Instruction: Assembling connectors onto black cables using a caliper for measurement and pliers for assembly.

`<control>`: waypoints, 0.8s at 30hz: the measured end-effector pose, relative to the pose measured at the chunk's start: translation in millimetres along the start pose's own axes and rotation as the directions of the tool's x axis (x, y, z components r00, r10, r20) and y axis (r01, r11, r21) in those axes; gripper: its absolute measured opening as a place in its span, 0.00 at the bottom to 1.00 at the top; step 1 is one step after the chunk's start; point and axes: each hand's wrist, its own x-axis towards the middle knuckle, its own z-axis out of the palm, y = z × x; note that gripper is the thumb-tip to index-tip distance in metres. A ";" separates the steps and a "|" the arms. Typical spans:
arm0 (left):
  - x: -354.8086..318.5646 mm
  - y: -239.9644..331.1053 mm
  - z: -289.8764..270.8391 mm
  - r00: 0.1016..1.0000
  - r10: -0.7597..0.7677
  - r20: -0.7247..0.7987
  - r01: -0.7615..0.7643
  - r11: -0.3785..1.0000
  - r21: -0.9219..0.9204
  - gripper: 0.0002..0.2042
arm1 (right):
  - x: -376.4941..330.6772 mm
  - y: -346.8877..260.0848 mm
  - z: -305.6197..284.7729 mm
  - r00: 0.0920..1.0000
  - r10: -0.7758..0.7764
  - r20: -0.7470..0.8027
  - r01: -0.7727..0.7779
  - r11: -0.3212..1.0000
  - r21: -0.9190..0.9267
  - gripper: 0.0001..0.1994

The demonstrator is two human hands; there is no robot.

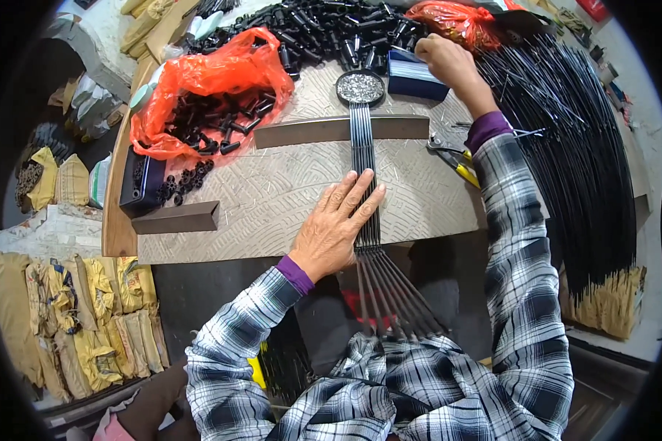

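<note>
My left hand (339,222) lies flat, fingers stretched out, on a row of thin dark metal rods (362,136). The rods run side by side across a metal bar (301,131) and fan out past the table's near edge toward my lap. At their far ends sits a round black dish (360,88) full of small silvery bits. My right hand (449,62) is over the far end of a dark blue box (418,82) with pale contents, thumb and fingers pinched together. What they hold, if anything, is too small to make out.
An open red plastic bag (221,81) spills black tubular parts at left, near a short metal bar (176,218). More black parts (331,29) are heaped at the back. Yellow-handled pliers (456,158) lie right, beside a large bundle of black rods (574,147).
</note>
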 end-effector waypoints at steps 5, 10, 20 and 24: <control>1.6 -0.8 7.8 1.000 0.000 0.022 -0.001 1.000 0.027 0.32 | -26.5 -45.4 -1.4 1.000 -0.023 -0.004 0.023 0.930 0.367 0.04; 4.1 3.2 6.2 0.999 -0.040 0.028 0.039 0.999 0.030 0.28 | -46.4 -61.2 10.5 0.964 -0.199 0.176 0.102 0.889 0.446 0.06; 6.5 5.5 5.4 0.995 -0.068 0.077 0.067 0.998 0.020 0.29 | -50.1 -50.1 -1.2 0.969 -0.132 0.207 0.047 0.927 0.372 0.14; 4.7 2.8 9.8 0.996 -0.060 0.062 0.057 0.997 0.048 0.29 | -49.2 -52.3 0.0 0.969 -0.128 0.213 0.042 0.929 0.368 0.16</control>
